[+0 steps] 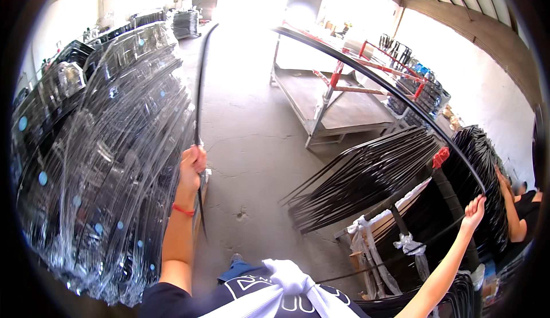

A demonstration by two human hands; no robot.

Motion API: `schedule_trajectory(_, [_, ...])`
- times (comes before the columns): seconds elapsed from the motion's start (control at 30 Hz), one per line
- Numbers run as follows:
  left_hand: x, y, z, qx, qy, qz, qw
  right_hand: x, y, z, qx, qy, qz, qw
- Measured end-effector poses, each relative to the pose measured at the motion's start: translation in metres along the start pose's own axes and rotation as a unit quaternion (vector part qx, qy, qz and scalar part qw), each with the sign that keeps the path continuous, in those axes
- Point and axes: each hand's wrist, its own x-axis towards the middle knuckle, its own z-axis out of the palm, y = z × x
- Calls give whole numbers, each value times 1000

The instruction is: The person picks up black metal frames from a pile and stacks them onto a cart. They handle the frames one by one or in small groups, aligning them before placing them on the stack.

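I hold up a long, bent black tube frame [395, 91] in front of me. My left hand [193, 160], with a red band at its wrist, is closed round the frame's left side, and a length of tube sticks out below the fist. My right hand [474, 211] grips the right side, where the tube bends back toward my body. Bright glare washes out the far middle of the frame, so I cannot tell how its two visible stretches join there. Below its right stretch, several similar black tube frames [366, 175] lie stacked on a rack.
Plastic-wrapped black goods [126, 146] rise high on my left. A metal cart [358, 103] with red and white bars stands ahead on the concrete floor [240, 117]. Another person [518, 218] stands at the far right beside a black pile [475, 163]. Wrapped rack posts [409, 246] stand near my right arm.
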Motion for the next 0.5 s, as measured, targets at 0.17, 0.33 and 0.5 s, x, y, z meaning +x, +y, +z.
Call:
schedule_trajectory(0.17, [71,-70,-8,48,-15,-100,994,-60,-33,-16,-61,22,12,998])
schedule_trajectory(0.33, [116,-130,-12,38,-22,-140,989,-112,-45,53,-107,180,-46,977])
schedule_trajectory(0.5, [160,-186,-8,33,-12,-145,989,-160,-53,102,-127,178,-89,972])
